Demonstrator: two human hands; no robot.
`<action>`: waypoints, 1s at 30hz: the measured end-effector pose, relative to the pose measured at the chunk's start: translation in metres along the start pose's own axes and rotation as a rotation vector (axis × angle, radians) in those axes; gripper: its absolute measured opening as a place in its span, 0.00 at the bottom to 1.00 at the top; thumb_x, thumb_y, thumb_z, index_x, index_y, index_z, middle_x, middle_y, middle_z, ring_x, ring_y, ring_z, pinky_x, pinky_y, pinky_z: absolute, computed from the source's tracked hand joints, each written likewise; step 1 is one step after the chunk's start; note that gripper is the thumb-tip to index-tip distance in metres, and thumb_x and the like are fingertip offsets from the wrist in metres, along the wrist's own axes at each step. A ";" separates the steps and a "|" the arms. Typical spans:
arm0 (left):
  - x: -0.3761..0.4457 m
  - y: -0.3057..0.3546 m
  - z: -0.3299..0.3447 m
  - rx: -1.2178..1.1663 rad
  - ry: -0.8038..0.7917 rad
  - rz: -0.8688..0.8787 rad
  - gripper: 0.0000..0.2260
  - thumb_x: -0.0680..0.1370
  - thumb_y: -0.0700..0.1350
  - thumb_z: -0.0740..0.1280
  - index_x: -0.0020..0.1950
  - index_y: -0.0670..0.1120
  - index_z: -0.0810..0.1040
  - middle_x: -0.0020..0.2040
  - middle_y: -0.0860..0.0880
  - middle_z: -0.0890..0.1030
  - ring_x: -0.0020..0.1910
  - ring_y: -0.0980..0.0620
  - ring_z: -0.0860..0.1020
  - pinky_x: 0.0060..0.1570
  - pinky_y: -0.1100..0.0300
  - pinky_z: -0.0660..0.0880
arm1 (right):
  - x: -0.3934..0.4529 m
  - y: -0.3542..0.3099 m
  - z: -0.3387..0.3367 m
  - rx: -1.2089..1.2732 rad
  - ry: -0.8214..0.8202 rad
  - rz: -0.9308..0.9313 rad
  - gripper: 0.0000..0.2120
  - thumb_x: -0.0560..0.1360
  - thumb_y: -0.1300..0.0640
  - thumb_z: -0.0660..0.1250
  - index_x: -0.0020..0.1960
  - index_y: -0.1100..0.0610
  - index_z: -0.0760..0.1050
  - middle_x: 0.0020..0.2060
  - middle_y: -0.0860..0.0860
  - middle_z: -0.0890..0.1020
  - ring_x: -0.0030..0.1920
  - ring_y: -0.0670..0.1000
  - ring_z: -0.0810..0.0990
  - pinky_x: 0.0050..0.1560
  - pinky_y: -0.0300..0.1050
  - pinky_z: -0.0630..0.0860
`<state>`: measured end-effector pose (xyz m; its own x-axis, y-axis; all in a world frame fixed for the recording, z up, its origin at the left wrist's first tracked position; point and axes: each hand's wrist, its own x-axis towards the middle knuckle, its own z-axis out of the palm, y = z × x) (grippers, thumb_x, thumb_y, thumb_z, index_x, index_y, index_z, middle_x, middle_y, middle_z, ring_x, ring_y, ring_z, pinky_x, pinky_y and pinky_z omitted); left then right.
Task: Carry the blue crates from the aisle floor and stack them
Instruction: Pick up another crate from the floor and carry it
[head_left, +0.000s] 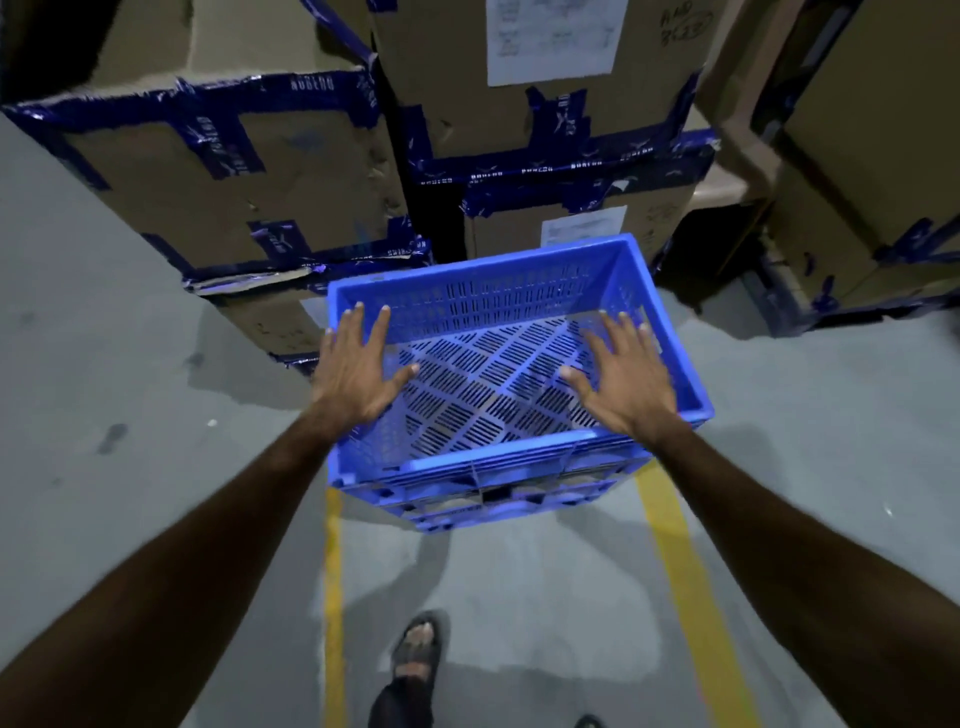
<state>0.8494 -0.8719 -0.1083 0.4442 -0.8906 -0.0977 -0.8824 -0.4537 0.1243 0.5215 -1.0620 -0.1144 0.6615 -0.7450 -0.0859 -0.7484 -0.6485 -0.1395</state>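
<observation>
Towering at the back, the cardboard cartons (234, 171) fill the aisle end, brown and dented, strapped with glossy blue tape, a paper label on one. Below them runs the grey concrete floor (104, 364), dull and scuffed, with two yellow lines (675, 545) painted along it.

Now the main player: the blue crate (498, 312) sits on top of a short stack of matching crates (488, 499), right against the cartons and between those yellow lines. It's rigid moulded plastic, rectangular, with slotted walls and a perforated base, and it's empty, so I'd call it light and stiff, easy to lift but a touch slick on the smooth rim. Best hold looks like the short side rims or any handle slots there, one hand each end.

Both hands hover over it, apart from each other. The left hand (358, 364) is spread wide near the left wall, the right hand (623, 374) just as wide near the right wall, fingers straight, gripping nothing. Whether the palms actually touch the rim is hard to call through the motion blur.

Smallest of all: a sandalled foot (418, 649) on the floor below.
</observation>
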 end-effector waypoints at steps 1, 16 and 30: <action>0.019 0.000 -0.005 0.023 0.000 0.033 0.43 0.80 0.73 0.51 0.86 0.48 0.45 0.85 0.37 0.48 0.84 0.37 0.49 0.81 0.37 0.50 | -0.001 -0.019 0.004 0.019 -0.033 -0.045 0.42 0.79 0.27 0.41 0.82 0.52 0.61 0.83 0.56 0.56 0.83 0.58 0.50 0.82 0.58 0.43; 0.189 0.071 0.018 0.219 -0.009 0.466 0.45 0.77 0.76 0.55 0.84 0.49 0.52 0.69 0.40 0.74 0.61 0.37 0.77 0.53 0.45 0.74 | 0.009 -0.129 0.033 0.117 -0.182 0.216 0.41 0.77 0.22 0.41 0.76 0.47 0.68 0.65 0.52 0.81 0.67 0.58 0.78 0.71 0.60 0.67; 0.183 0.070 0.036 0.329 0.227 0.445 0.42 0.76 0.74 0.54 0.82 0.48 0.57 0.64 0.42 0.75 0.51 0.38 0.78 0.42 0.49 0.73 | 0.007 -0.128 0.040 0.165 -0.023 0.234 0.32 0.77 0.24 0.49 0.40 0.50 0.71 0.34 0.48 0.78 0.40 0.56 0.78 0.41 0.50 0.74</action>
<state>0.8634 -1.0659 -0.1534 0.0113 -0.9937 0.1119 -0.9768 -0.0349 -0.2114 0.6233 -0.9778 -0.1362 0.4738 -0.8666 -0.1569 -0.8643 -0.4233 -0.2716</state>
